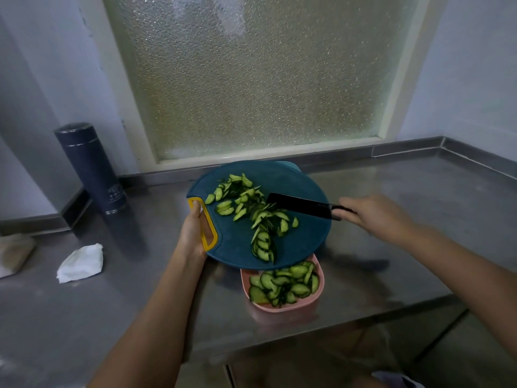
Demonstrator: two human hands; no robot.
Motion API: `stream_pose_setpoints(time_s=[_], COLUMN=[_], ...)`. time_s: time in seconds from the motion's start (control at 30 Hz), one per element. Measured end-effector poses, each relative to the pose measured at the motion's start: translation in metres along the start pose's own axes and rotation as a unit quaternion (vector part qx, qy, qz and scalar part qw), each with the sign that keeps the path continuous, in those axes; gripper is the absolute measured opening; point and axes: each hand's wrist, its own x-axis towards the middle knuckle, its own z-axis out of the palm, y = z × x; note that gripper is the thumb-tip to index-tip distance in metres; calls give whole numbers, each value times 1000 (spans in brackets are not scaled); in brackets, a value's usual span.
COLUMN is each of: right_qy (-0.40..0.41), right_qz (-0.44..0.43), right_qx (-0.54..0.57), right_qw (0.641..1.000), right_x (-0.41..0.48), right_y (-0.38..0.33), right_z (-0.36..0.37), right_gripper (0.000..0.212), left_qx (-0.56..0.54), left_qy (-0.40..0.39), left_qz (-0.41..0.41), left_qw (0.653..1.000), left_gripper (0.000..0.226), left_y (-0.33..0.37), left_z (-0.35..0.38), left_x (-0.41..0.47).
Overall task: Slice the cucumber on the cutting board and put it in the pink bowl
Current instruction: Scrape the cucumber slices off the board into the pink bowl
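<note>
A round teal cutting board (302,236) with a yellow handle is held tilted above the steel counter, its near edge over the pink bowl (321,284). My left hand (193,233) grips the yellow handle. Cucumber slices (251,211) lie scattered across the board, a line of them trailing toward its near edge. More cucumber slices (285,284) fill the pink bowl. My right hand (372,214) grips the handle of a black knife (299,204), whose blade lies on the board against the slices.
A dark blue flask (89,166) stands at the back left by the wall. A crumpled white tissue (81,261) lies on the counter at left, a pale bundle (14,253) at the far left edge. The counter's front edge runs just below the bowl.
</note>
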Motion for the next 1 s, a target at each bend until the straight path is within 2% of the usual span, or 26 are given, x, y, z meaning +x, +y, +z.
stream_pose_setpoints(time_s=[0.1,0.23,0.37,0.47,0.6,0.83,1.0], right_qy=[15,-26,-26,-39,66,82,104], right_qz=[-15,2,6,17,-36,-90,-112], right_qx=[-13,-43,-98,-75,-63,-101,-98], right_qw=[1000,999,995,996,995,987,983], right_x=[-13,-29,-46,-58,-69,-83,-89], right_y=[-4,-10,-23,-29,-22,-24,-24], right_z=[1,-1,-5,-7,-4,-10,-15], right_gripper=[62,49,44,35,41,26,38], left_qx=[4,3,3,-20,-26,-43,-55], left_qy=[11,11,14,27,28,14,27], left_qz=[-4,-6,2,13,24,41,38], left_qw=[1000,1000,1000,999,999,998,997], left_gripper=[52,50,48,47,47,47,47], left_y=[0,0,1,2,3,7,7], left_z=[2,4,6,8,13,15,13], left_x=[-1,-3,-6,-9,-15,-21,-19])
